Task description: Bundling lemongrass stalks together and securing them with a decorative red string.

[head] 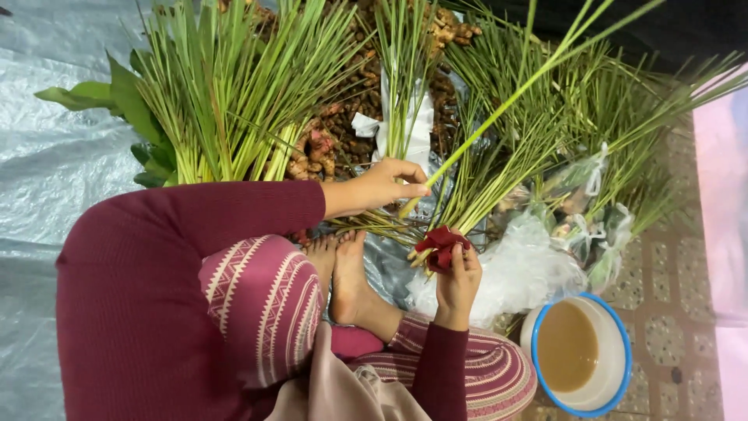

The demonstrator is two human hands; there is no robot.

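Left hand (387, 185) pinched shut on long stiff green lemongrass stalk (499, 109) near base; right hand (456, 273) clenched around dark red band (441, 245) at bundle's butt ends. Judged light, springy, smooth; best gripped low, near pale bases

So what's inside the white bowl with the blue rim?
The white bowl holds a cloudy brown liquid that fills much of it. The liquid is opaque, so the bottom and anything sunk in it cannot be seen.

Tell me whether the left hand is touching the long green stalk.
Touching: the head view shows the left hand pinching the long green stalk near its pale base.
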